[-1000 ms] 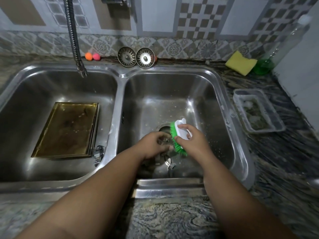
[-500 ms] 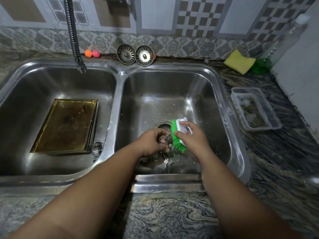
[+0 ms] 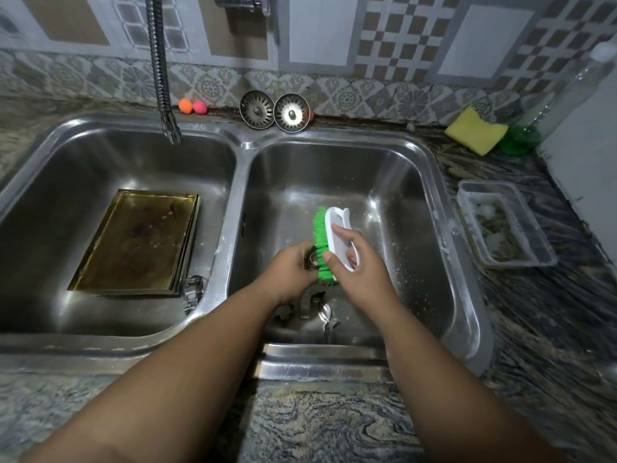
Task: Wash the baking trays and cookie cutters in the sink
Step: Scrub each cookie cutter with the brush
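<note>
Over the right basin of the steel double sink, my left hand grips a small metal cookie cutter, mostly hidden by my fingers. My right hand holds a white-backed scrub brush whose green bristles press against that cutter. More metal cookie cutters lie on the basin floor below my hands. Stacked brownish baking trays rest in the left basin, with another cutter at their near right corner.
A flexible metal faucet hose hangs over the left basin. Two sink strainers and two small coloured balls sit on the back ledge. On the right counter stand a yellow sponge, a green-bottomed bottle and a clear plastic container.
Both hands have risen a little from the drain, and the brush has tilted more upright against the cutter. The trays have not moved.
</note>
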